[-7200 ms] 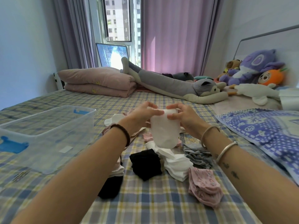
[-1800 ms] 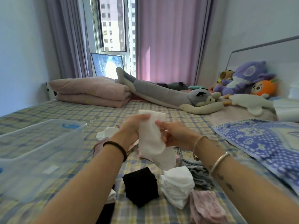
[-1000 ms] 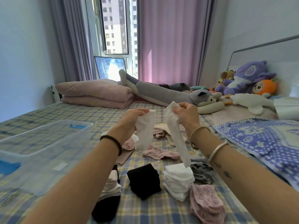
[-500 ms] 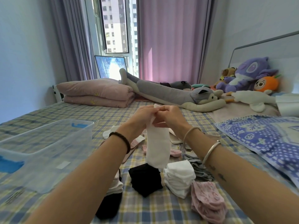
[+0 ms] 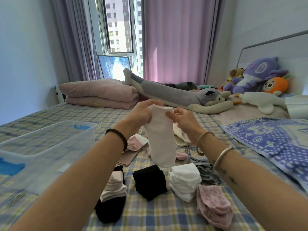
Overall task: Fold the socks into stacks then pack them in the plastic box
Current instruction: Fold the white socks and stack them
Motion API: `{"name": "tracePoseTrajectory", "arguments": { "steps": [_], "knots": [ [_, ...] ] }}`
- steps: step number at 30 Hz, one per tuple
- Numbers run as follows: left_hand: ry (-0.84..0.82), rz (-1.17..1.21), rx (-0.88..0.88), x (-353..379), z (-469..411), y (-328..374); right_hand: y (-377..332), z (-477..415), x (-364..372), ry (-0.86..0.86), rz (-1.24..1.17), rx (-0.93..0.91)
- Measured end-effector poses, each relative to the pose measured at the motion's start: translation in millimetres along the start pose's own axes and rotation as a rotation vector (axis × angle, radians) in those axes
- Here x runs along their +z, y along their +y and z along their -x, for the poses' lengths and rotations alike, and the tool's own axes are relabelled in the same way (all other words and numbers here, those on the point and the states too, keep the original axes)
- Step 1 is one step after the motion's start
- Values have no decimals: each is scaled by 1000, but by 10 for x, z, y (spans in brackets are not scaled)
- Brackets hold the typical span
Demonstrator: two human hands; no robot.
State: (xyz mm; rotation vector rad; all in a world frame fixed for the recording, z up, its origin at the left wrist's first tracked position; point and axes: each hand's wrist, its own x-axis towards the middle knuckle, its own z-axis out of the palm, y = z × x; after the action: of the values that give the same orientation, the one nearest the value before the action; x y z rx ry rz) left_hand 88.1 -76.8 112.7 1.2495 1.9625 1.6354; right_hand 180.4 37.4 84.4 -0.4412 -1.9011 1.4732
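Observation:
Both hands hold a pair of white socks (image 5: 160,139) up by the cuffs above the bed, the toes hanging down. My left hand (image 5: 142,113) grips the left corner of the cuffs, my right hand (image 5: 181,118) pinches the right corner. Below lie folded stacks: black (image 5: 150,183), white (image 5: 185,182), pink (image 5: 213,208), grey (image 5: 206,170) and a beige-and-black pile (image 5: 113,195). Loose pink and cream socks (image 5: 135,143) lie farther back. The clear plastic box (image 5: 46,150) stands at the left with no socks visible in it.
A checked sheet (image 5: 150,217) covers the bed. A blue patterned towel (image 5: 273,144) lies at the right. A folded pink quilt (image 5: 100,94), a long grey plush (image 5: 175,95) and several plush toys (image 5: 260,75) line the far side by the headboard.
A second ago each hand held one white sock apart. They came together, and now both socks hang as one pair, with my hands spread slightly wider along the cuffs.

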Motion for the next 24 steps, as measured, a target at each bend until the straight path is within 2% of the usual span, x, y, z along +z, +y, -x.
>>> {"name": "tracePoseTrajectory", "arguments": {
  "steps": [3,5,8,10,13,15,17,20,22,24],
  "knots": [
    [0,233,-38,-46,-4,-26,-19,4,2,6,-55,-20],
    [-77,418,-130,-66,20,-77,-42,-7,0,21,-125,-17],
    [-193,313,-338,-13,101,-213,-78,-43,-11,96,-229,-1],
    [-151,280,-364,45,101,-283,-96,-49,-11,105,-282,39],
    [-5,369,-301,99,59,-257,-67,-15,-36,-27,-365,175],
    [70,403,-261,107,30,-218,-33,67,-68,-203,-272,266],
    [150,304,-251,111,13,-219,7,122,-73,-310,-207,281],
    [261,210,-301,96,33,-249,42,116,-42,-186,-245,260],
    [187,213,-364,80,76,-253,46,84,-53,-56,-238,220],
    [86,193,-373,83,105,-251,32,77,-73,4,-135,167]
  ]
}}
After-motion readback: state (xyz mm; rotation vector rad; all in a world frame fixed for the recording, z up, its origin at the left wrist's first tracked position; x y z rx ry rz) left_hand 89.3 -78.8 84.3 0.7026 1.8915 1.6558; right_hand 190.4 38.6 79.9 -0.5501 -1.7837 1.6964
